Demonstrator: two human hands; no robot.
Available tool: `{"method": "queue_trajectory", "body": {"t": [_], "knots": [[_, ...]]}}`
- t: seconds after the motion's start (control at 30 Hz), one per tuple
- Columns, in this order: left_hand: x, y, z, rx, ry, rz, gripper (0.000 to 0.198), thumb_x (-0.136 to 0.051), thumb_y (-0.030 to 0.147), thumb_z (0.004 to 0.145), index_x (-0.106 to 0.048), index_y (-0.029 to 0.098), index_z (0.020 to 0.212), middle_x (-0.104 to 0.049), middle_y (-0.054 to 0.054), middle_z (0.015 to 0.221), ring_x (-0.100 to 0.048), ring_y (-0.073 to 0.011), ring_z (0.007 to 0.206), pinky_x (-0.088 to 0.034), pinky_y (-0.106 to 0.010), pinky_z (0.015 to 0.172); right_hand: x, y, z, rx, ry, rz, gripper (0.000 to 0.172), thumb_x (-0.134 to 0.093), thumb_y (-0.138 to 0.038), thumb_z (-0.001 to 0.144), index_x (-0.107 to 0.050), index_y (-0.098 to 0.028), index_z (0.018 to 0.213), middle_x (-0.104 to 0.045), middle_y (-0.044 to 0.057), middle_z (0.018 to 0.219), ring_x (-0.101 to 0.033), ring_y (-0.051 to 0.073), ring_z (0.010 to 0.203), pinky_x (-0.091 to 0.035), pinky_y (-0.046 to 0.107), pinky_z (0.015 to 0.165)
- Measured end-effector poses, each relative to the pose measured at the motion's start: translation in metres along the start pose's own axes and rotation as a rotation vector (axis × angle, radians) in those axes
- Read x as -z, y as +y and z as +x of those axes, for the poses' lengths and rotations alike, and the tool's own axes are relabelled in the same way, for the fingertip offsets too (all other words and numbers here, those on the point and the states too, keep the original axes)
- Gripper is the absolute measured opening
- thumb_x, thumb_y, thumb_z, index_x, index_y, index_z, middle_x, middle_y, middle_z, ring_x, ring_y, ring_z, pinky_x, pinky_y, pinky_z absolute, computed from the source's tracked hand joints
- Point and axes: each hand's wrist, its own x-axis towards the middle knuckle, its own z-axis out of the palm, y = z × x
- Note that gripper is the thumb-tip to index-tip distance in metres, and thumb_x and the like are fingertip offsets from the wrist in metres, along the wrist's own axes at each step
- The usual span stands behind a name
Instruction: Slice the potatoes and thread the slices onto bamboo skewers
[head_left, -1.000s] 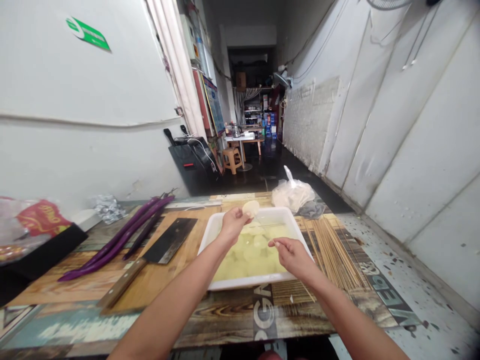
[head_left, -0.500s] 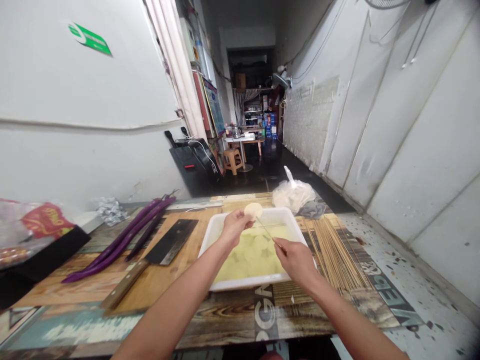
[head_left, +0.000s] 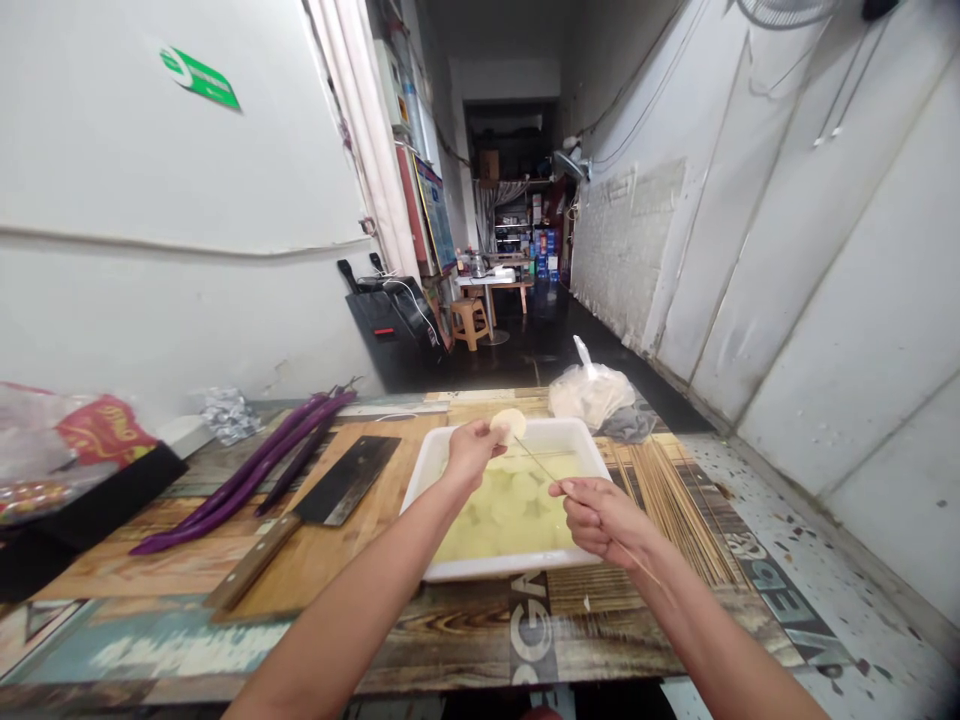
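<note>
My left hand [head_left: 474, 450] pinches a thin pale round slice [head_left: 510, 426] above the far part of a white tub [head_left: 495, 564]. Between the fingers of my right hand [head_left: 600, 515] is a thin wooden skewer [head_left: 536, 462], its tip at the slice's lower edge and its tail running back under my wrist. Whether the tip has entered the slice cannot be made out. Yellowish slices [head_left: 502, 515] lie in liquid in the tub below both hands.
Many loose skewers [head_left: 679, 510] lie right of the tub, with a knotted plastic bag [head_left: 591, 390] behind them. On the left are a cutting board [head_left: 330, 570] with a cleaver [head_left: 349, 480], purple eggplants [head_left: 240, 485], crumpled foil [head_left: 229, 415] and a black box [head_left: 97, 510].
My right hand has turned and shifted slightly right, and the skewer's tail now shows along my wrist. My left hand still pinches the slice. The view has shifted slightly.
</note>
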Motion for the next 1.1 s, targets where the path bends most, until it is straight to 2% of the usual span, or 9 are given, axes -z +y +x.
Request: {"method": "queue_trajectory", "body": {"t": [0.07, 0.23, 0.33, 0.4, 0.5, 0.67, 0.77, 0.87, 1.1], "knots": [[0.000, -0.001, 0.001, -0.002, 0.013, 0.002, 0.028, -0.078, 0.027, 0.051, -0.065, 0.011, 0.068, -0.064, -0.005, 0.072, -0.058, -0.0133, 0.063, -0.052, -0.030, 0.062, 0.000, 0.000, -0.001, 0.050, 0.056, -0.128, 0.032, -0.048, -0.044, 0.078, -0.056, -0.015, 0.087, -0.024, -0.012, 0.041, -0.014, 0.005, 0.033, -0.015, 0.019, 0.035], [0.003, -0.004, 0.006, 0.060, 0.015, -0.006, 0.024, -0.077, 0.025, 0.054, -0.064, 0.010, 0.068, -0.063, -0.006, 0.070, -0.057, -0.0124, 0.061, -0.051, -0.026, 0.058, -0.005, 0.006, -0.009, 0.414, 0.373, -1.081, 0.028, -0.041, -0.032, 0.085, -0.065, -0.018, 0.083, -0.061, 0.004, 0.061, -0.052, 0.013, 0.053, -0.029, 0.022, 0.049], [0.004, -0.004, 0.007, 0.110, -0.012, -0.033, 0.020, -0.076, 0.021, 0.056, -0.063, 0.009, 0.067, -0.062, -0.005, 0.069, -0.057, -0.0110, 0.060, -0.050, -0.023, 0.057, -0.008, 0.008, -0.014, 0.452, 0.422, -1.423, 0.028, -0.039, -0.026, 0.087, -0.066, -0.019, 0.085, -0.066, 0.007, 0.066, -0.057, 0.015, 0.059, -0.029, 0.023, 0.052], [0.005, -0.002, 0.006, 0.147, -0.026, -0.071, 0.017, -0.075, 0.017, 0.058, -0.062, 0.009, 0.066, -0.062, -0.005, 0.068, -0.057, -0.0102, 0.059, -0.050, -0.022, 0.056, -0.007, 0.009, -0.015, 0.475, 0.410, -1.411, 0.028, -0.038, -0.025, 0.087, -0.065, -0.018, 0.085, -0.065, 0.007, 0.066, -0.058, 0.015, 0.059, -0.030, 0.023, 0.052], [0.006, 0.002, 0.006, 0.215, -0.055, -0.160, 0.014, -0.073, 0.012, 0.060, -0.060, 0.010, 0.064, -0.060, -0.004, 0.064, -0.056, -0.0095, 0.056, -0.049, -0.021, 0.053, -0.003, 0.011, -0.013, 0.487, 0.337, -1.049, 0.027, -0.041, -0.031, 0.086, -0.064, -0.018, 0.087, -0.061, 0.004, 0.063, -0.054, 0.013, 0.056, -0.032, 0.022, 0.051], [0.009, 0.003, 0.009, 0.329, -0.170, -0.281, 0.014, -0.071, 0.009, 0.063, -0.059, 0.011, 0.068, -0.061, -0.004, 0.065, -0.056, -0.0083, 0.055, -0.048, -0.019, 0.054, 0.013, 0.007, -0.007, 0.080, 0.004, -0.053, 0.027, -0.052, -0.042, 0.079, -0.057, -0.016, 0.085, -0.027, -0.011, 0.043, -0.017, 0.004, 0.032, -0.015, 0.018, 0.033], [0.009, 0.002, 0.010, 0.327, -0.182, -0.282, 0.014, -0.071, 0.009, 0.065, -0.058, 0.012, 0.070, -0.061, -0.004, 0.065, -0.055, -0.0078, 0.054, -0.048, -0.019, 0.054, 0.019, 0.002, -0.007, -0.004, -0.116, 0.166, 0.028, -0.060, -0.038, 0.074, -0.058, -0.015, 0.089, -0.023, -0.013, 0.044, -0.012, 0.003, 0.032, -0.012, 0.017, 0.031], [0.009, 0.002, 0.010, 0.340, -0.189, -0.269, 0.012, -0.068, 0.008, 0.068, -0.057, 0.011, 0.071, -0.061, -0.004, 0.066, -0.055, -0.0076, 0.053, -0.048, -0.019, 0.052, 0.016, 0.002, -0.008, 0.029, -0.040, 0.023, 0.032, -0.056, -0.042, 0.076, -0.060, -0.014, 0.091, -0.024, -0.012, 0.042, -0.014, 0.003, 0.031, -0.014, 0.017, 0.031], [0.012, 0.001, 0.013, 0.448, -0.154, -0.291, 0.008, -0.062, 0.005, 0.073, -0.056, 0.011, 0.074, -0.061, -0.004, 0.066, -0.057, -0.0095, 0.054, -0.049, -0.020, 0.052, 0.012, 0.014, -0.017, 0.547, 0.331, -1.055, 0.030, -0.043, -0.038, 0.084, -0.067, -0.020, 0.088, -0.065, 0.007, 0.070, -0.058, 0.018, 0.065, -0.039, 0.025, 0.060]]}}
